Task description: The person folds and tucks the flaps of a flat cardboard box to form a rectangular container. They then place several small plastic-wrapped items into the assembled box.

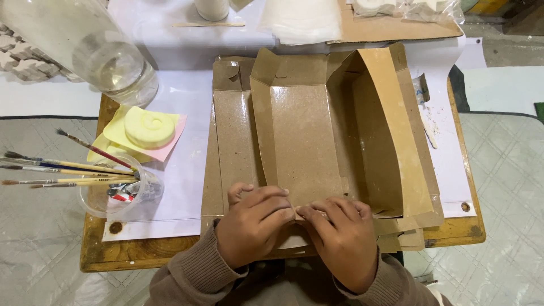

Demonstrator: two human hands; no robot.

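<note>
At the table's (453, 232) near left corner you see a clear plastic cup (122, 195) lying tipped, with paintbrushes (68, 170) sticking out past the left edge. Just behind it a pale yellow round moulded piece (149, 128) rests on yellow and pink paper sheets (170, 141). At the far left corner stands a large clear jar (107, 59). Along the far edge you find a thin wooden stick (208, 24) and a stack of translucent sheets (300, 20).
</note>
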